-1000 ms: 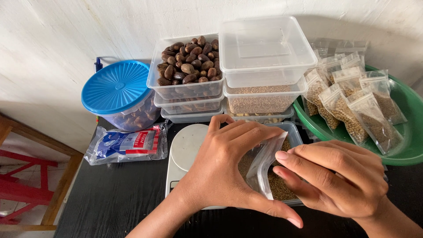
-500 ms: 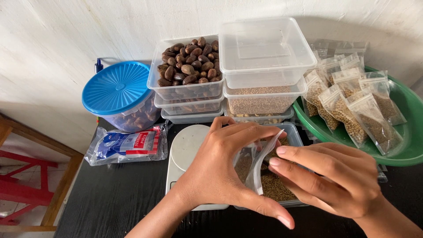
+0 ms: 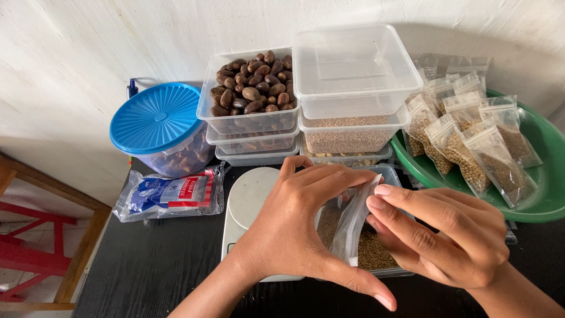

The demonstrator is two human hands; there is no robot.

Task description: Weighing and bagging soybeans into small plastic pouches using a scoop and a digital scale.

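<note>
Pinching a small clear pouch [image 3: 352, 227] between them, the left hand [image 3: 294, 227] and right hand [image 3: 447, 235] hold it over the seed tray [image 3: 376, 256] near the tabletop's [image 3: 159, 265] front edge. Tilted or squeezed carelessly, the pouch could spill seeds beside the white scale [image 3: 250, 197].

I am counting two hands at work, my left hand [image 3: 294, 235] and my right hand [image 3: 447, 235], sharing one small clear pouch [image 3: 353, 221]. One white scale [image 3: 250, 203] is sitting near. One blue-lidded tub [image 3: 159, 126] is standing far left, one green basin [image 3: 541, 176] far right. Filled seed packets [image 3: 471, 141] are showing roughly seven; overlap is blocking an exact count. One printed packet [image 3: 170, 194] is lying left.
</note>
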